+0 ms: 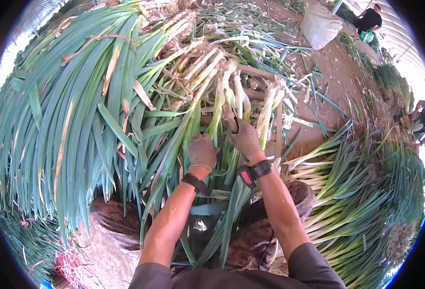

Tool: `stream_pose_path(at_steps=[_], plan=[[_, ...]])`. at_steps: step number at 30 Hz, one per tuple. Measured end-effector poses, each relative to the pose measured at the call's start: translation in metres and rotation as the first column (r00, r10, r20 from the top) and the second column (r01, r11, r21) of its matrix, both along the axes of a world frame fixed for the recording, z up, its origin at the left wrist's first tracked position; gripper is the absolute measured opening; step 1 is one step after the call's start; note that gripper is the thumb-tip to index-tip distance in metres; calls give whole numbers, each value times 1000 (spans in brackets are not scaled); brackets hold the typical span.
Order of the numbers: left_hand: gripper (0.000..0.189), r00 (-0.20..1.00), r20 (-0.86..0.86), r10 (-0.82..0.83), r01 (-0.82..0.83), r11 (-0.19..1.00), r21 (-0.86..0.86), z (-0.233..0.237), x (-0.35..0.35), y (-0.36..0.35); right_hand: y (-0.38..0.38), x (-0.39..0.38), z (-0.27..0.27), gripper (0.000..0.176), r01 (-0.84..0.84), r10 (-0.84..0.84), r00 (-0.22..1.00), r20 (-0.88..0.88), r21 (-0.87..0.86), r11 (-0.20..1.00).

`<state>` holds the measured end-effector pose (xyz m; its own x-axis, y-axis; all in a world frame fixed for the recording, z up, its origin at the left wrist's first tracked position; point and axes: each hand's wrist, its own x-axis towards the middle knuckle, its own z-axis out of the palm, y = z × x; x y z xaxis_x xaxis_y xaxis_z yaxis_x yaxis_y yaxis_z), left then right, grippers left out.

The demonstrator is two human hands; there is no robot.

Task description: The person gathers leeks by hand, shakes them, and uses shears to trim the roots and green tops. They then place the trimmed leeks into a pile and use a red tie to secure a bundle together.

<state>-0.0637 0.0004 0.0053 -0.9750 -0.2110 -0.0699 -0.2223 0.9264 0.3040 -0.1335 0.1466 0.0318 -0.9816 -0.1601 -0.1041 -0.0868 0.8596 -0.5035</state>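
Green onions (216, 115), with pale shanks uppermost and leaves trailing toward the wearer, are shown at the centre, directly before and beneath two gloved hands. Both forearms are extended forward from dark short sleeves (314, 266); the elbows are held wide and the wrists brought together, so that an inverted V is formed over the wearer's lap.

The left hand (202, 152) is carried with its back upward and its knuckles directed away from the body, over the leafy part just below the pale shanks. Its fingers are bent downward out of sight; how tightly they are closed, and whether stalks are gripped, cannot be told. The right hand (245, 138) is placed slightly farther forward, near but apart from the left, and is turned inward with the fingers curled. A narrow brownish object (231, 119) is seen at its fingertips, too small to be identified; the extent of closure and anything held within are likewise hidden.

A black wristband (196, 184) is worn on the left wrist, and a dark watch-like strap (261, 168) on the right, beside which a red-and-black device (246, 176) is fastened. Brown patterned trousers (248, 241) are visible beneath the arms.

The central stalks are flanked at left by a large leafy heap (63, 125) and at right by a spread row of onions (340, 202). Beyond, a white sack (320, 26) is set on bare soil (335, 72), and another person (368, 20) is seen at upper right.
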Motion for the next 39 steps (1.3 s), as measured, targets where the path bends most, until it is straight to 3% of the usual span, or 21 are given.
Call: stream_pose_path(at_steps=[7,13,16,19,23,26,29,32,36,39], plan=[[55,1000,1,-15,15,999,-38,1,-4,0,-3,-61,-14,42,69,-69,998,13,36,997],[53,999,19,32,-32,999,-36,-8,-9,0,11,-73,-21,42,18,-18,1000,5,-40,999],[53,999,36,29,-29,999,19,-7,-11,-1,26,-40,-8,39,-86,80,996,-44,-157,984],[46,983,180,35,-47,997,67,-1,-16,2,39,3,15,44,-85,91,995,40,-137,987],[48,993,118,-29,21,997,72,1,-6,13,65,42,12,51,-163,169,983,76,-73,984],[46,991,134,-30,19,997,80,0,4,32,81,60,21,54,-51,60,996,69,-126,991],[40,994,73,-82,76,994,80,-19,7,48,100,71,23,57,-6,17,993,117,-101,995],[39,991,92,-101,90,989,121,-6,18,67,105,78,34,63,-7,18,993,120,-96,995],[29,967,-8,-253,249,947,201,-13,42,98,87,88,40,64,-74,96,989,113,-181,981],[26,921,121,-370,331,908,259,-13,44,111,80,85,39,61,-71,82,996,41,-227,971]])
